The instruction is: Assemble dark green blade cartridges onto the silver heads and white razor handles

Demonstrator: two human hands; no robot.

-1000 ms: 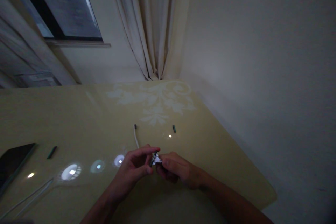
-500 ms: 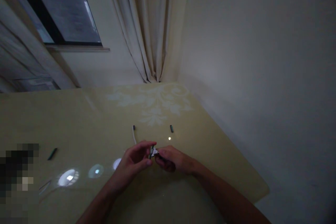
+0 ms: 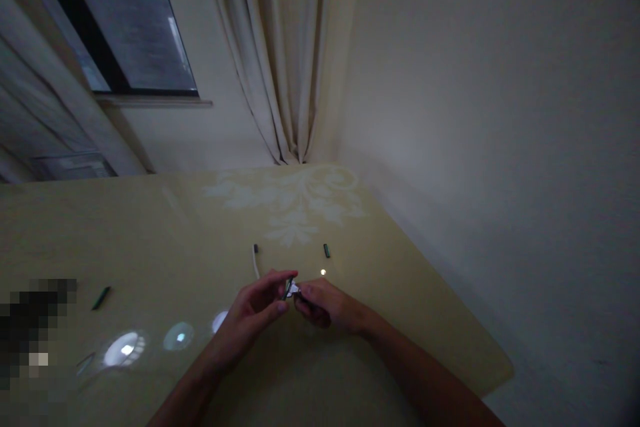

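My left hand [image 3: 260, 298] pinches a thin dark green strip [image 3: 289, 287] upright between thumb and fingertips. My right hand [image 3: 325, 301] is closed on a small silvery-white piece [image 3: 293, 289], whose light end points at the strip. The two pieces meet or nearly meet; I cannot tell whether they are joined. Behind my left hand lies a slender white thing with a dark end [image 3: 255, 260], partly covered by the fingers. A short dark green stick [image 3: 327, 251] rests on the table beyond my right hand.
The glossy yellowish table [image 3: 400, 293] ends at a wall on the right. Another dark green stick [image 3: 101, 298] lies to the left, near a blurred dark patch [image 3: 35, 313]. A curtain [image 3: 285, 60] hangs behind the table, and a window [image 3: 130, 20] is at upper left.
The view has tilted slightly, so the table and the things on it sit a little lower. Both hands keep nearly the same pose around the small pieces.
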